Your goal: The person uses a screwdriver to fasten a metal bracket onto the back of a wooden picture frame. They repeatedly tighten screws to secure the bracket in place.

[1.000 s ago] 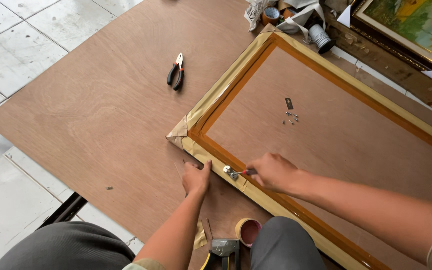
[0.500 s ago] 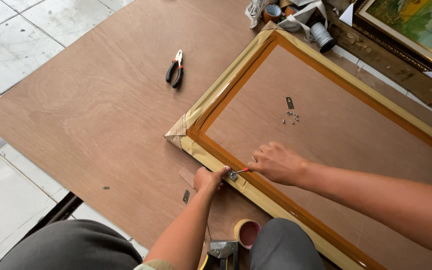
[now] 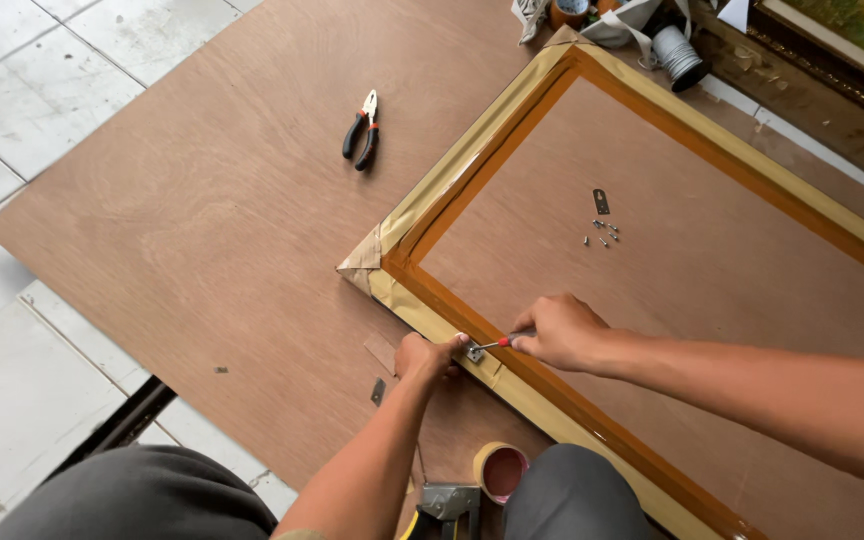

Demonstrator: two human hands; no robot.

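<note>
A large picture frame (image 3: 472, 160) lies face down on a brown plywood board (image 3: 202, 230), its rim wrapped in tan tape and its back a brown panel. On the near rim sits a small metal hanger plate (image 3: 475, 351). My left hand (image 3: 427, 356) pinches that plate against the rim. My right hand (image 3: 564, 331) grips a small red-handled screwdriver (image 3: 500, 343) whose tip meets the plate.
Black-and-red pliers (image 3: 361, 130) lie on the board to the left. A spare metal plate (image 3: 601, 201) and several screws (image 3: 602, 232) rest on the frame's back. A tape roll (image 3: 500, 470) and a staple gun (image 3: 447, 506) sit by my knees; a wire spool (image 3: 677, 55) at the far end.
My left hand has slid right along the rim to the hanger plate, and my right hand has brought the screwdriver tip down onto it. The view has shifted slightly.
</note>
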